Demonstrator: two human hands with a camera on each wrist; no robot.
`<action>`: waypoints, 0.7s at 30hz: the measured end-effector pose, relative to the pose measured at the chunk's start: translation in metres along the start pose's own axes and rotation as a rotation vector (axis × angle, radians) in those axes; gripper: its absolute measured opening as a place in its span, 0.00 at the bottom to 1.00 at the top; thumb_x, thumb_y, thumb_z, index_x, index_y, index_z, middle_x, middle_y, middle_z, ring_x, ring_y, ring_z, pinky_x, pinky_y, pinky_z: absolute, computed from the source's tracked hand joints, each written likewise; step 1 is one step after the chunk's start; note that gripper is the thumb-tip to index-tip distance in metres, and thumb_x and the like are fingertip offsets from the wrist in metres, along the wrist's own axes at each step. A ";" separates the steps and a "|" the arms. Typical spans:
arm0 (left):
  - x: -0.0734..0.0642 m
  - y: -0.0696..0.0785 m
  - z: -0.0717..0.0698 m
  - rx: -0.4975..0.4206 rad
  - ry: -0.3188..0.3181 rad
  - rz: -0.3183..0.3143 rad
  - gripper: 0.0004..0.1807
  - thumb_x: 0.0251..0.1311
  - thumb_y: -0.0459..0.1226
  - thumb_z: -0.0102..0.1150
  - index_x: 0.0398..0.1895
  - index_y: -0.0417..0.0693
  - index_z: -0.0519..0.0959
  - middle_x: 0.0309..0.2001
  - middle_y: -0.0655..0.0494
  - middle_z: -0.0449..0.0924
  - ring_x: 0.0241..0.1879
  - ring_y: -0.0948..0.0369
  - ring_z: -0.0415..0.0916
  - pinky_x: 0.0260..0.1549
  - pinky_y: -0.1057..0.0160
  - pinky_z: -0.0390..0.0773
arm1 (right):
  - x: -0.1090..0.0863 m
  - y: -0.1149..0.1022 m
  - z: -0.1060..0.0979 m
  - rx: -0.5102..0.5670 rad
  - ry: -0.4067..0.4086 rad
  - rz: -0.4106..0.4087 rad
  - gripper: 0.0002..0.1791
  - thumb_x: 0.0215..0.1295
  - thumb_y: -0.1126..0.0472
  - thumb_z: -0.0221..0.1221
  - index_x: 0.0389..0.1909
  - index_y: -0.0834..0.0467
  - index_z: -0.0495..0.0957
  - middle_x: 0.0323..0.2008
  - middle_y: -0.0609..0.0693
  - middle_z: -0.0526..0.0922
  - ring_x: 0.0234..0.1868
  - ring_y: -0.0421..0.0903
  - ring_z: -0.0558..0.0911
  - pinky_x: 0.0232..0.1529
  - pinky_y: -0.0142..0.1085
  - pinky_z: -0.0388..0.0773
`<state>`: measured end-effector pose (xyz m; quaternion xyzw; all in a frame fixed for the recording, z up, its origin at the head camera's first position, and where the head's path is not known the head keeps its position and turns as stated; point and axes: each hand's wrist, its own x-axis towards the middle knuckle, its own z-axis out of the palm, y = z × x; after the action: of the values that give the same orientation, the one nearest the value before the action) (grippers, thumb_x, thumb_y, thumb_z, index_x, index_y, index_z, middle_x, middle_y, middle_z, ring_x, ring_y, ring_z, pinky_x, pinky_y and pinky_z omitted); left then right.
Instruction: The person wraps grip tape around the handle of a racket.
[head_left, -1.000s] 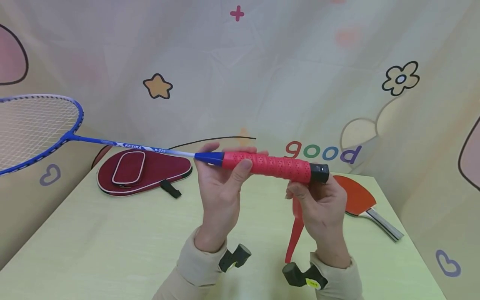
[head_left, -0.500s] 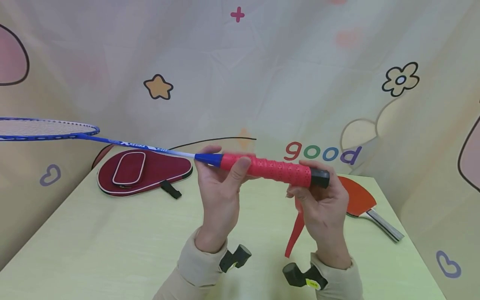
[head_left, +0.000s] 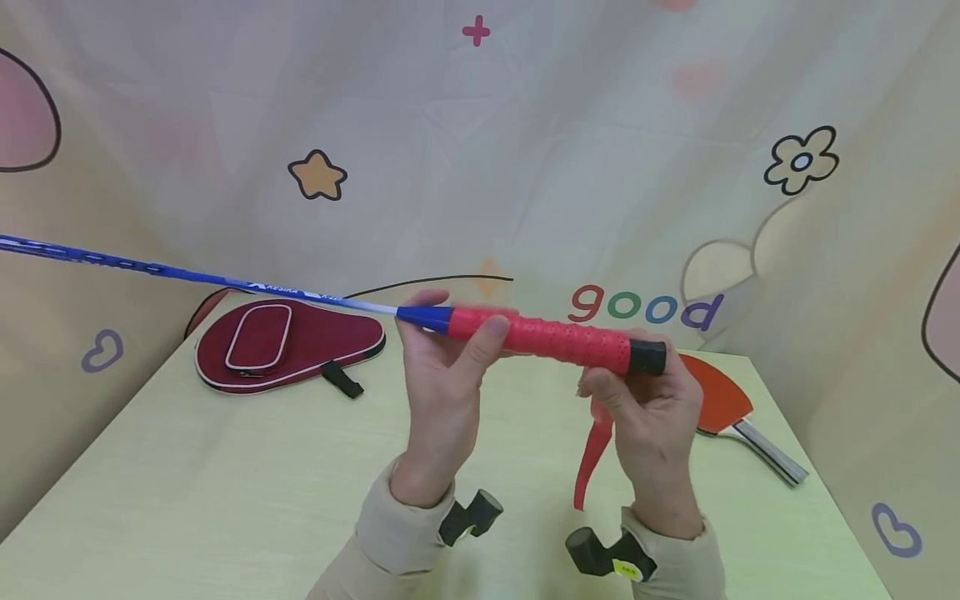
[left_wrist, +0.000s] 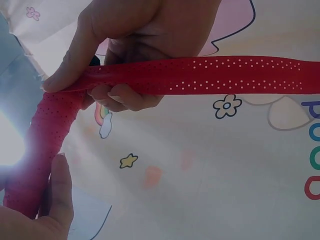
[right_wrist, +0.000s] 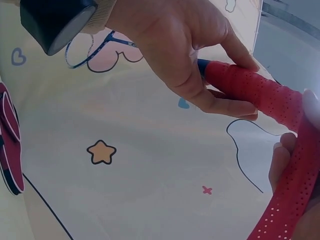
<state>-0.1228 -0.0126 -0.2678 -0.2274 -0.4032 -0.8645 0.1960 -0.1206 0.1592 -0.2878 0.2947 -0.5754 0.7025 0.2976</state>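
Note:
A blue and white badminton racket (head_left: 300, 294) is held level above the table, its head edge-on at the far left and partly out of frame. Red perforated grip tape (head_left: 562, 340) winds round its handle up to the black butt end (head_left: 648, 357). My left hand (head_left: 442, 392) grips the handle beside the blue cone (head_left: 423, 318), thumb along the near side. At the butt end, my right hand (head_left: 660, 425) pinches the tape against the handle. A loose tape tail (left_wrist: 240, 75) stretches away from that hand in the left wrist view and hangs down in the head view.
On the pale table (head_left: 225, 492), a maroon paddle case (head_left: 315, 337) with a black strap lies at the back left. An orange-red table tennis paddle (head_left: 723, 396) lies at the right, behind my right hand. A printed curtain (head_left: 420, 167) stands behind the table.
The racket has turned about its length, so its head went from showing strings to edge-on. Both hands shifted slightly right with it. The hanging tape tail looks a little shorter.

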 end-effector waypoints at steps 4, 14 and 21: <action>0.000 0.000 0.000 0.009 -0.024 -0.002 0.29 0.62 0.32 0.62 0.59 0.51 0.55 0.48 0.39 0.70 0.49 0.51 0.75 0.47 0.53 0.81 | -0.001 -0.001 -0.001 -0.015 0.030 0.034 0.13 0.63 0.74 0.60 0.48 0.71 0.75 0.28 0.53 0.83 0.28 0.45 0.83 0.28 0.29 0.80; 0.000 0.000 0.002 -0.003 -0.067 0.018 0.28 0.61 0.25 0.54 0.59 0.50 0.54 0.48 0.43 0.75 0.51 0.50 0.76 0.51 0.51 0.79 | -0.002 -0.002 -0.001 -0.005 0.064 0.071 0.10 0.65 0.66 0.61 0.44 0.68 0.76 0.26 0.55 0.81 0.27 0.46 0.82 0.30 0.30 0.80; 0.001 -0.001 0.001 -0.028 -0.104 0.088 0.26 0.63 0.24 0.53 0.58 0.48 0.55 0.49 0.43 0.78 0.49 0.44 0.80 0.55 0.46 0.74 | -0.001 -0.002 -0.004 -0.073 0.036 0.136 0.11 0.66 0.62 0.62 0.45 0.65 0.77 0.25 0.54 0.81 0.27 0.46 0.81 0.29 0.31 0.79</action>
<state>-0.1238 -0.0118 -0.2670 -0.2920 -0.3905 -0.8476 0.2094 -0.1189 0.1632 -0.2879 0.2313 -0.6137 0.7050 0.2699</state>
